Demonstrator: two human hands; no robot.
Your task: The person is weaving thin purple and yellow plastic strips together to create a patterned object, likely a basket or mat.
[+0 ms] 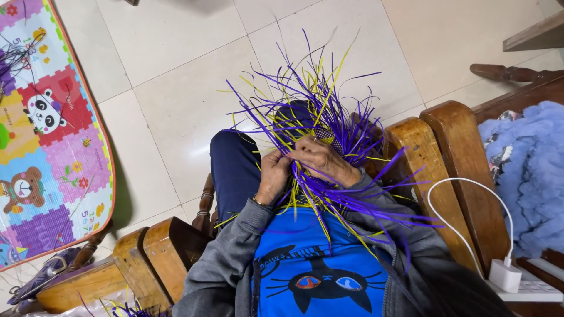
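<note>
Strips [329,117] (purple and yellow) fan out toward twelve o'clock over your lap; your left hand [273,176] and right hand [323,159] both pinch them, a woven bit [326,137] just above.

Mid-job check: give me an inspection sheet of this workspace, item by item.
Surface: pale tiled floor; wooden bench under the person.
Job's things: bundle of purple and yellow strips over the lap, small woven piece at its middle.
Clutter: blue fluffy blanket on the bench; loose strips at the lower left.
Grippers: left hand and right hand both pinch strips.
Cables: white cable running to a white charger.
Surroundings: colourful play mat on the floor.
</note>
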